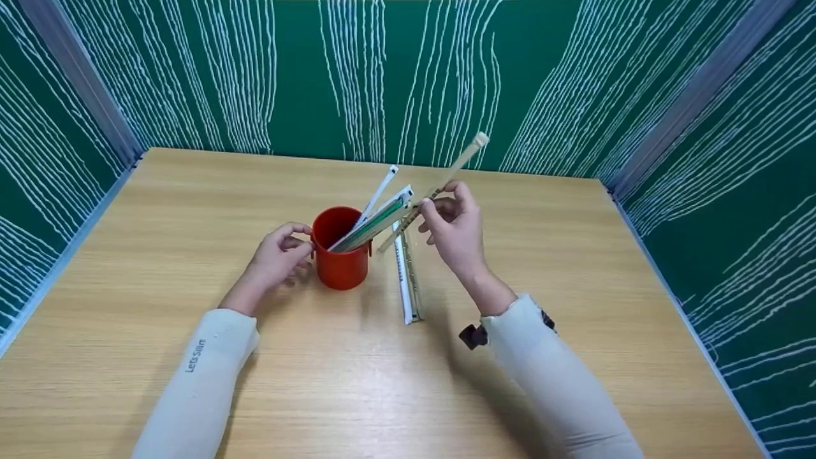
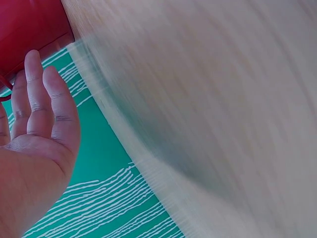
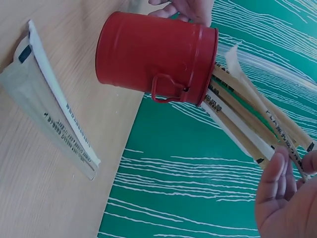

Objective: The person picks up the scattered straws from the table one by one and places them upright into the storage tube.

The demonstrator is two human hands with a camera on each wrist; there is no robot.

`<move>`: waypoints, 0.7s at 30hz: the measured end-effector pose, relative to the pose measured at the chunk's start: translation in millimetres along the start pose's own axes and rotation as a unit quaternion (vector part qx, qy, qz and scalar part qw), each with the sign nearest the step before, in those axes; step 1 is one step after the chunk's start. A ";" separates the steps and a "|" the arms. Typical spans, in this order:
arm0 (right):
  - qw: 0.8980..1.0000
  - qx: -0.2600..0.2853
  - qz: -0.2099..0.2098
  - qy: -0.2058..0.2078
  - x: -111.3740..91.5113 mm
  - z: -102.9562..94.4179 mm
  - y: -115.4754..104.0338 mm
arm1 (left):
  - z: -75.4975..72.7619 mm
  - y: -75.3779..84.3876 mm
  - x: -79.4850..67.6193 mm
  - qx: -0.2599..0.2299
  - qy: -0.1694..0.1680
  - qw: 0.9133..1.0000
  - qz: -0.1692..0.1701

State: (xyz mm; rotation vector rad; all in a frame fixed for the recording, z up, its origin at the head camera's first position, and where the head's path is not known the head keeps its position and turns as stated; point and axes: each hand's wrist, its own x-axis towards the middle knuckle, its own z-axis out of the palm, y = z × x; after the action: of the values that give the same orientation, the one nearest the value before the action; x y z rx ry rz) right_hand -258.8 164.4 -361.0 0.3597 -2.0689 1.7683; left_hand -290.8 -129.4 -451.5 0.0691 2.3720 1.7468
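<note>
A red metal cup [image 1: 342,271] with small side handles stands upright on the table. Left of it, my left hand [image 1: 277,258] pinches the handle side between thumb and index finger; its other fingers extend loosely beside the wall in the left wrist view. Several slim packets in printed paper wrappers [image 1: 376,223] lean out of the cup to the right. With thumb and index finger, my right hand [image 1: 456,233] pinches another long, slim packet [image 3: 270,116], slanted just right of the rim. Below it, a white packet and a beige packet [image 3: 59,111] lie together on the table.
The wooden table [image 1: 319,395] is bounded at the back by a green panel [image 1: 408,76] with white wavy lines. Similar panels flank the left and right sides. A dark wrist strap piece [image 1: 473,336] sticks out from my right sleeve.
</note>
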 end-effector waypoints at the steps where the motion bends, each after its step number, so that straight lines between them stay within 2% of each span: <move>1: 1.000 0.008 -0.007 0.005 -0.2 0.5 -0.5 | 0.0 0.3 0.0 0.000 0.000 1.000 0.000; 7: 0.999 0.031 -0.020 -0.001 -1.7 3.6 0.7 | -0.7 1.6 -0.1 -0.001 -0.001 1.000 0.012; 14: 1.000 0.001 -0.017 -0.019 -2.5 9.4 1.5 | -1.2 1.6 -0.2 0.000 -0.004 1.000 0.005; 21: 1.000 -0.004 -0.020 -0.024 -3.8 12.4 0.4 | -1.5 2.0 0.2 0.003 -0.002 1.000 -0.005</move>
State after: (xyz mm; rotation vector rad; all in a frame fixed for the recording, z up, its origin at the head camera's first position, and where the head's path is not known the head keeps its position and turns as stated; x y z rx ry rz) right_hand -257.2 152.1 -364.6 0.4417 -2.0872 1.7437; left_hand -291.4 -130.1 -449.3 0.0617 2.3708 1.7325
